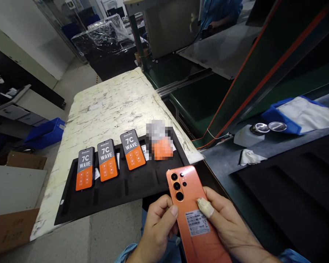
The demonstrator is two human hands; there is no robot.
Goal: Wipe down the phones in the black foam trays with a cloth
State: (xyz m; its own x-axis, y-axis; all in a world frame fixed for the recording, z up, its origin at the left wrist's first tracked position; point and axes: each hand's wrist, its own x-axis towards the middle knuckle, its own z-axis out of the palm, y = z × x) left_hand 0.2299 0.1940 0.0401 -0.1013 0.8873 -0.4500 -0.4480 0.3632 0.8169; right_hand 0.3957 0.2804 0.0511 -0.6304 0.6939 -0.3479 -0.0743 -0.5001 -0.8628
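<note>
An orange smartphone (192, 199) with several dark round camera lenses faces me back side up, a printed label stuck on its lower back. My left hand (161, 223) grips its left edge, thumb near the lenses. On the opposite edge, my right hand (224, 219) is closed around the phone, a pale cover on its thumb, which rests beside the label. Beyond the phone lies a black tray (109, 197). In it lie several boxed-looking phones with grey and orange fronts marked "7C WAVE", among them a left one (84, 170) and a middle one (133, 149); one more is pixelated.
The tray lies on a worn cream-coloured table (112, 98). At right, a blue bin (279, 113) holds white cloths, near a round metal-lidded container (260, 128) and a crumpled white cloth (250, 157). A slanted green post (241, 76) stands over the bench. Another person's sleeve shows at the back.
</note>
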